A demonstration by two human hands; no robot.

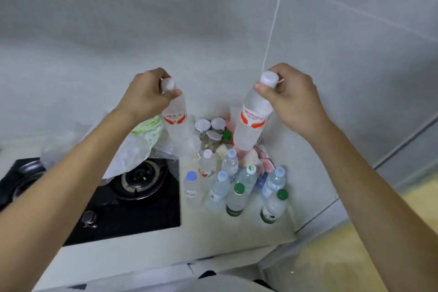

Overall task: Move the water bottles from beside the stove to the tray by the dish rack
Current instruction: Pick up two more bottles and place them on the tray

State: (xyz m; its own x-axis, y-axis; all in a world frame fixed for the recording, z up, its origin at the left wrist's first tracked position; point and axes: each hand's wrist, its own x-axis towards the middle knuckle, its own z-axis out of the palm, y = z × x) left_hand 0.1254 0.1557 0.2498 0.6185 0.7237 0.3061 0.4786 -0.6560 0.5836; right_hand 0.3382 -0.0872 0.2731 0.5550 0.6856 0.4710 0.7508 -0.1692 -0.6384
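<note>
Two water bottles are held aloft above the tabletop (pixel 237 227), one per hand. The left hand (pixel 147 96) is closed w/ its fingers (pixel 174 93) pinched round the neck of the left bottle (pixel 175 121), just under the white cap; the right hand (pixel 291 99) is closed likewise on the neck of the right bottle (pixel 251 123). Both bottles hang by the neck and tilt inward at the base, approx. mirrored. A neck grip was prob. chosen because the bottles stood packed close together, leaving only the tops free to be reached.

Below, the remaining bottles (pixel 234 187) are clustered on the tabletop in the corner right of the stove (pixel 132 197), w/ blue, green and white caps, several touching. Behind them, small white-lidded jars (pixel 209 125) are seen against the wall, and a plastic bag (pixel 139 147) is draped partly over the burner.

Tray and dish rack are not in view, so the carry has yet to be made. Task judged early: two lifted, roughly eight left. A loose neck pinch could let a full bottle swing or slip during the turn.
</note>
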